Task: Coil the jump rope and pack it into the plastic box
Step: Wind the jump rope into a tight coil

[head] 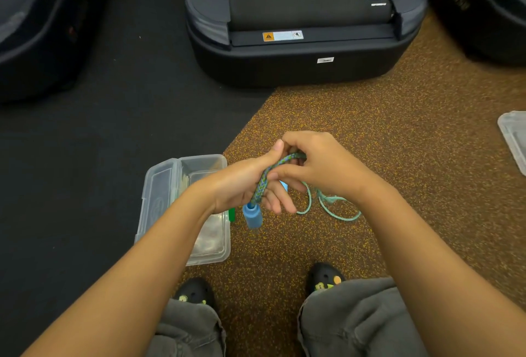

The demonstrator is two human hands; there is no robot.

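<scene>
Clear plastic box (159, 186) open on floor, contents blurred; left hand (244, 186) and right hand (318, 166) both grasping bunched jump rope (266, 178), blue handle (252, 215) dangling.

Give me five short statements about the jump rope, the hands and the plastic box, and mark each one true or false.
1. Both hands hold the jump rope above the floor. True: the left hand and the right hand both grip the bundled strands.
2. The blue handle hangs below the left hand. True.
3. The rope is already packed in the plastic box. False: it is in the hands, and loose loops hang below the right hand.
4. The box sits to the right of the person's feet. False: it lies on the left, under the left forearm.
5. A clear lid lies on the floor at the right edge. True.
</scene>
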